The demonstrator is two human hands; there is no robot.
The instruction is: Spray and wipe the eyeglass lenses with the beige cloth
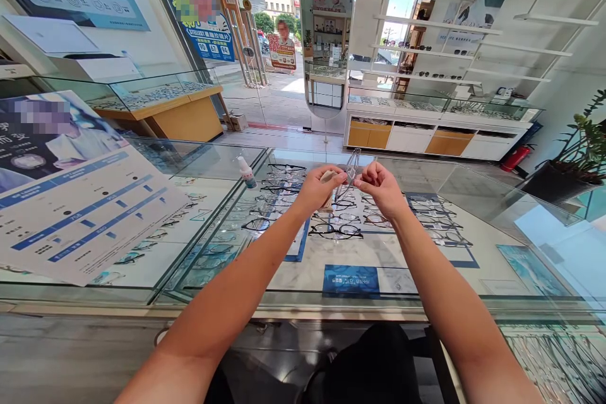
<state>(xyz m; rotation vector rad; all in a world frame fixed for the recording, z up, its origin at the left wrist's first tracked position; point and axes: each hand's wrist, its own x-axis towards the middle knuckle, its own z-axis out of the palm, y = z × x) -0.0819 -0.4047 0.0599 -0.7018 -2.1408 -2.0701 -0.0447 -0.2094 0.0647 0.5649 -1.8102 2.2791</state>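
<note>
Over the glass counter, a thin-framed pair of eyeglasses (351,172) is held up on edge between my two hands. My left hand (318,192) is closed, thumb and finger pinching the eyeglasses from the left. A tan, cloth-like piece (326,203) shows at that palm, mostly hidden by the fingers. From the other side my right hand (382,189) pinches the eyeglasses with curled fingers. Beneath the hands lie rows of glasses, including a dark-framed pair (337,231). A small white spray bottle (247,172) stands upright left of my left hand.
A large printed card (85,202) leans over the counter's left side. A blue leaflet (351,280) lies near the front edge (303,314). Beyond the counter are an oval mirror (326,38), a white display cabinet (426,132) and a potted plant (568,164).
</note>
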